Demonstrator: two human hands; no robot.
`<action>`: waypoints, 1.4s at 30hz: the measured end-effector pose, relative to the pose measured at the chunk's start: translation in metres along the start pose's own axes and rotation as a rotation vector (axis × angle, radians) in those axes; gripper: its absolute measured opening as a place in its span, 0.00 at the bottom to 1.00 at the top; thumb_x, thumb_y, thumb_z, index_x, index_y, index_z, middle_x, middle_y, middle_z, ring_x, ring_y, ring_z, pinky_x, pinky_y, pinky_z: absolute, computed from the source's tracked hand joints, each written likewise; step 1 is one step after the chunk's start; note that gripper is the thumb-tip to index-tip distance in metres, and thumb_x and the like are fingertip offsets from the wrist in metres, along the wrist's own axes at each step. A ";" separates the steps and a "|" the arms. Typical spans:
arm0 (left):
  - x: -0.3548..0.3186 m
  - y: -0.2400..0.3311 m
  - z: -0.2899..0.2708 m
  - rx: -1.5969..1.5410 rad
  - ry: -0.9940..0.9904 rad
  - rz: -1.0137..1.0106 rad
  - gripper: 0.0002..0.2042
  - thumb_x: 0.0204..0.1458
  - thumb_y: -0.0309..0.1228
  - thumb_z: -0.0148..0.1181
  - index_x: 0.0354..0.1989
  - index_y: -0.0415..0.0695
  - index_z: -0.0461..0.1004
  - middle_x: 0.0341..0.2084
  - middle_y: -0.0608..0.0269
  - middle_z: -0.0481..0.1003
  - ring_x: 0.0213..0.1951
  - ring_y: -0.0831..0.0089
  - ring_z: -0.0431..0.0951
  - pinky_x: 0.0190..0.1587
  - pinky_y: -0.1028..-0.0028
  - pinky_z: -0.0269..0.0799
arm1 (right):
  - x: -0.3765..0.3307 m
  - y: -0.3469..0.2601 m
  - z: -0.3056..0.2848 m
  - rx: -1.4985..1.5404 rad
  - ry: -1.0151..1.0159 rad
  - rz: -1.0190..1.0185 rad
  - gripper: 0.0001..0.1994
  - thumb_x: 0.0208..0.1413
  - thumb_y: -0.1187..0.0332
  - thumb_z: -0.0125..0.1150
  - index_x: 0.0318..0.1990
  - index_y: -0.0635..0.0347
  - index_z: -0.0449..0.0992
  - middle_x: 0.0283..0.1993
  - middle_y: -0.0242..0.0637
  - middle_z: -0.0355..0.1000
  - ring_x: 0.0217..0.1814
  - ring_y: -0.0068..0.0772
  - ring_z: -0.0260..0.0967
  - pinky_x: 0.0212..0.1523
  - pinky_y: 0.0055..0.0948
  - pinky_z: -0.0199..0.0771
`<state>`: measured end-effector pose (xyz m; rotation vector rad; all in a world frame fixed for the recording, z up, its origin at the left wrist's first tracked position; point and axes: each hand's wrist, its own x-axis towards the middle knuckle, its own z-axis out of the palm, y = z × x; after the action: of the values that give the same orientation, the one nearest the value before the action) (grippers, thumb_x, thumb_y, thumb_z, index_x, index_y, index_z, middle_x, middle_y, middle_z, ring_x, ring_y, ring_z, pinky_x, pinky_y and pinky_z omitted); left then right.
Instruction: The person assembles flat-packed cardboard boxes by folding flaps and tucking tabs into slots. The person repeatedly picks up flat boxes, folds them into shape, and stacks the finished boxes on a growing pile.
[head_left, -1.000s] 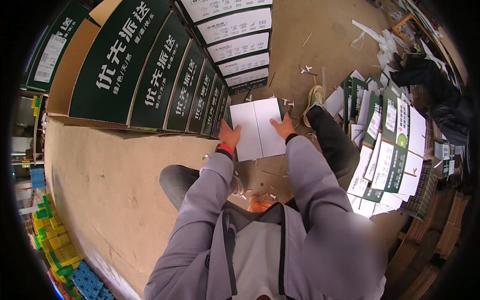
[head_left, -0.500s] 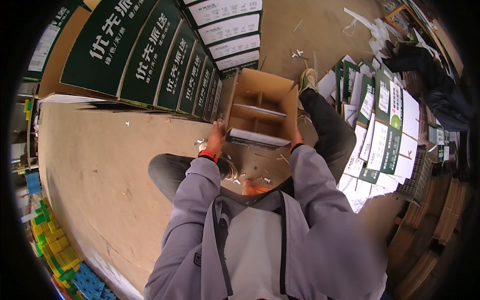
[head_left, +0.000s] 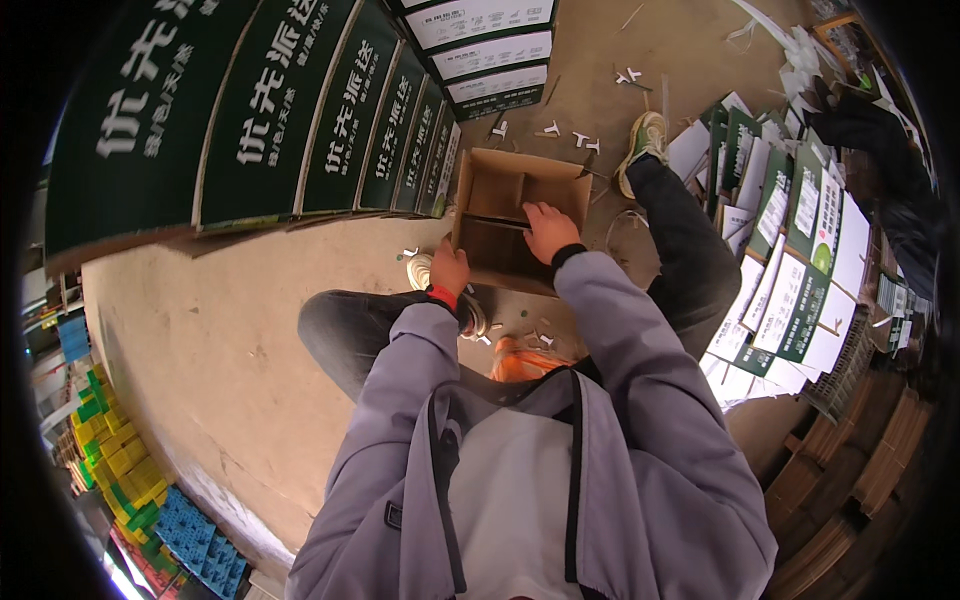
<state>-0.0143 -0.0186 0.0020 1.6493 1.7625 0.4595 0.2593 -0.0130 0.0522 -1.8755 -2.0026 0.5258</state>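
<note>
An open cardboard box (head_left: 482, 272) with brown inner walls sits low between my legs. Inside it a cardboard divider (head_left: 490, 221) runs across the middle, and another piece splits the far half. My left hand (head_left: 449, 267) grips the box's near left side, fingers bent over the wall. Reaching into the box from the right, my right hand (head_left: 552, 236) has its fingers curled over the cross divider. The fingertips of both hands are partly hidden.
Tall stacks of green printed cartons (head_left: 330, 110) stand at far left. Flattened green and white cartons (head_left: 800, 260) lie to the right. Small white plastic pieces (head_left: 585, 142) are scattered on the floor. Blue pallets (head_left: 200, 540) and yellow-green crates (head_left: 125, 460) stand at lower left.
My right hand has left the box's right side and moved inside onto the divider. The box, tilted before, now sits flatter. My left hand remains at its left side.
</note>
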 end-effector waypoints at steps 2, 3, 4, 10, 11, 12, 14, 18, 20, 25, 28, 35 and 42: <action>0.004 0.001 0.000 -0.006 0.003 0.016 0.21 0.64 0.34 0.59 0.58 0.31 0.72 0.48 0.27 0.80 0.52 0.30 0.79 0.56 0.44 0.74 | 0.012 0.015 0.034 -0.142 -0.240 0.131 0.15 0.63 0.67 0.64 0.56 0.55 0.82 0.52 0.46 0.83 0.58 0.53 0.80 0.57 0.47 0.82; -0.001 -0.003 0.000 0.031 -0.006 -0.007 0.20 0.64 0.34 0.58 0.59 0.31 0.72 0.48 0.28 0.80 0.52 0.30 0.79 0.56 0.44 0.74 | 0.013 0.022 0.057 -0.208 -0.466 0.176 0.15 0.63 0.67 0.63 0.56 0.55 0.83 0.53 0.47 0.83 0.59 0.53 0.81 0.57 0.47 0.83; -0.003 -0.007 0.001 0.068 -0.019 -0.024 0.19 0.65 0.33 0.58 0.59 0.32 0.72 0.49 0.29 0.80 0.52 0.30 0.79 0.57 0.44 0.74 | 0.016 0.021 0.068 -0.275 -0.689 0.222 0.15 0.63 0.67 0.63 0.56 0.54 0.83 0.55 0.47 0.83 0.60 0.53 0.81 0.57 0.47 0.84; -0.005 0.016 0.003 0.045 -0.021 0.050 0.15 0.65 0.28 0.55 0.57 0.33 0.71 0.50 0.30 0.77 0.53 0.30 0.76 0.57 0.42 0.72 | 0.027 0.048 0.099 -0.191 -0.584 0.372 0.12 0.65 0.68 0.58 0.45 0.54 0.89 0.50 0.48 0.86 0.53 0.56 0.85 0.53 0.52 0.86; -0.001 0.017 0.001 0.059 -0.036 0.032 0.16 0.65 0.28 0.55 0.58 0.33 0.71 0.51 0.29 0.77 0.54 0.30 0.76 0.57 0.42 0.72 | 0.029 0.053 0.105 -0.156 -0.556 0.370 0.12 0.65 0.68 0.57 0.44 0.54 0.89 0.49 0.48 0.86 0.52 0.56 0.85 0.52 0.52 0.86; 0.002 0.019 0.001 0.069 -0.049 0.011 0.16 0.65 0.28 0.55 0.58 0.33 0.71 0.51 0.29 0.77 0.54 0.30 0.76 0.58 0.42 0.71 | 0.032 0.059 0.108 -0.125 -0.528 0.366 0.12 0.66 0.67 0.56 0.43 0.54 0.89 0.48 0.48 0.86 0.51 0.57 0.85 0.52 0.53 0.86; -0.001 0.025 0.000 0.081 -0.048 -0.005 0.17 0.65 0.28 0.54 0.58 0.31 0.71 0.51 0.29 0.76 0.53 0.29 0.76 0.57 0.42 0.72 | 0.030 0.062 0.115 -0.104 -0.515 0.398 0.14 0.66 0.66 0.55 0.42 0.54 0.89 0.48 0.48 0.86 0.50 0.58 0.85 0.51 0.54 0.86; -0.007 0.022 0.000 0.125 -0.007 0.040 0.17 0.66 0.29 0.54 0.58 0.29 0.70 0.52 0.29 0.76 0.52 0.29 0.77 0.56 0.42 0.73 | 0.038 0.069 0.136 -0.083 -0.541 0.414 0.16 0.67 0.65 0.52 0.42 0.54 0.90 0.48 0.47 0.86 0.51 0.57 0.85 0.52 0.55 0.86; -0.007 0.021 0.000 0.112 -0.052 -0.030 0.17 0.66 0.29 0.54 0.59 0.30 0.70 0.52 0.29 0.76 0.53 0.29 0.76 0.56 0.42 0.73 | 0.039 0.065 0.129 -0.103 -0.570 0.389 0.16 0.67 0.65 0.52 0.41 0.54 0.90 0.48 0.46 0.86 0.53 0.54 0.85 0.53 0.55 0.85; 0.001 0.013 0.004 0.025 0.081 -0.045 0.15 0.65 0.31 0.56 0.55 0.34 0.75 0.46 0.31 0.81 0.49 0.30 0.80 0.53 0.42 0.75 | 0.037 0.045 0.096 -0.393 -0.513 0.117 0.13 0.68 0.62 0.56 0.48 0.54 0.85 0.51 0.40 0.84 0.56 0.46 0.82 0.53 0.49 0.82; 0.006 -0.001 0.013 0.034 0.070 -0.067 0.15 0.65 0.32 0.57 0.54 0.35 0.76 0.43 0.32 0.82 0.47 0.30 0.81 0.51 0.41 0.76 | 0.007 0.001 -0.007 -0.278 -0.476 -0.059 0.18 0.64 0.52 0.66 0.51 0.55 0.81 0.51 0.41 0.81 0.53 0.49 0.81 0.49 0.52 0.82; 0.021 0.026 0.003 0.031 0.033 -0.045 0.23 0.64 0.41 0.56 0.59 0.35 0.79 0.46 0.29 0.82 0.51 0.32 0.81 0.57 0.43 0.76 | -0.099 0.040 -0.072 -0.342 -0.467 -0.404 0.28 0.58 0.44 0.70 0.61 0.47 0.81 0.62 0.38 0.78 0.66 0.46 0.73 0.57 0.54 0.79; -0.051 0.198 -0.179 -0.165 0.024 0.325 0.23 0.70 0.45 0.55 0.58 0.35 0.79 0.50 0.37 0.83 0.54 0.37 0.82 0.59 0.52 0.77 | -0.082 -0.028 -0.246 -0.081 0.035 -0.397 0.12 0.58 0.57 0.72 0.34 0.53 0.78 0.33 0.45 0.78 0.37 0.56 0.77 0.38 0.55 0.74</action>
<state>0.0094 -0.0069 0.2726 1.8204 1.4328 0.7545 0.3606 -0.0882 0.2806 -1.4567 -2.3199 0.3022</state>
